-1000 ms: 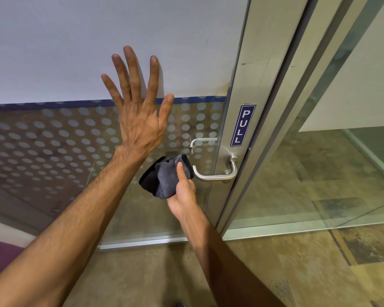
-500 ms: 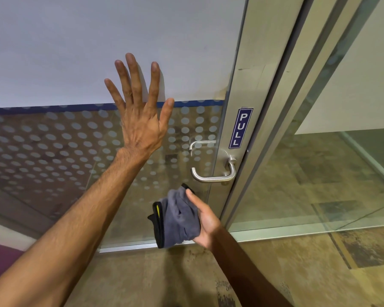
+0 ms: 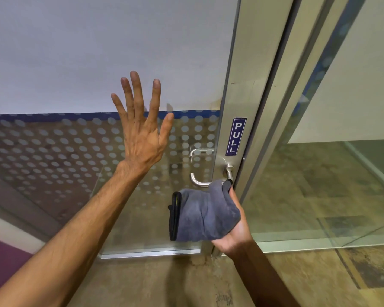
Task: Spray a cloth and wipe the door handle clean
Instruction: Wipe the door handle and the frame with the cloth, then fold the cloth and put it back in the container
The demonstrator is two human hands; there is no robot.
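Right hand (image 3: 235, 229), palm up, grips the cloth (image 3: 204, 216), fingers curled under the bundle, one fingertip pushing its top corner up against the door handle (image 3: 198, 182). Cloth is grey plush microfibre, loosely folded into a soft wad, with a black bound edge and a thin yellow line on the side left of the grip; most of it hangs below the handle, only the upper corner touching the bar. Handle sits just above the grip: brushed metal lever, round tube, long axis horizontal, pivot end at the right by the fingertip, free end pointing left and curling back toward the glass. Cloth covers the bar's right part near the bend up to the pivot. Up and left of the grip, left hand (image 3: 142, 138) lies flat on the door glass (image 3: 53, 151), fingers straight and spread, holding nothing. Glass there has a frosted dot pattern, with a solid pale film higher up. Straight above the grip, a blue PULL sign (image 3: 236, 136) runs vertically on the smooth aluminium door stile (image 3: 244, 63). Mottled tan floor (image 3: 164, 284) below the grip.
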